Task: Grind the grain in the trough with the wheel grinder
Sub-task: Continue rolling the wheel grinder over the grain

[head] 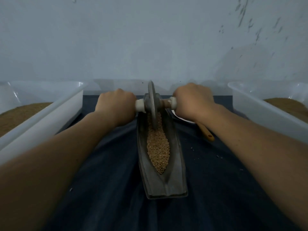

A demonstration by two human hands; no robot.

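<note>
Grinding tan grain [158, 150] in long grey trough [174, 164].
Gripping grey disc wheel grinder [152, 104] handles with left hand [116, 105], right hand [191, 100].

- The trough [174, 180] was plain dark gunmetal grey.
- The grain [158, 150] was golden tan and finely speckled.
- The wheel grinder [152, 104] had a dull grey disc, a brown axle [165, 104] and off-white collars [139, 105].
- The cloth [108, 189] was dark navy, with a few pale flecks [218, 156] toward 3 o'clock.
- The bin at 9 o'clock [50, 110] and the bin at 3 o'clock [260, 105] were translucent white, and each held brown meal [20, 114].
- The spoon handle [206, 133], at 2 o'clock from the trough, was mustard yellow.
- The wall [150, 39] at 12 o'clock was pale blue-grey, with darker smudges [250, 24] toward 1 o'clock.
</note>
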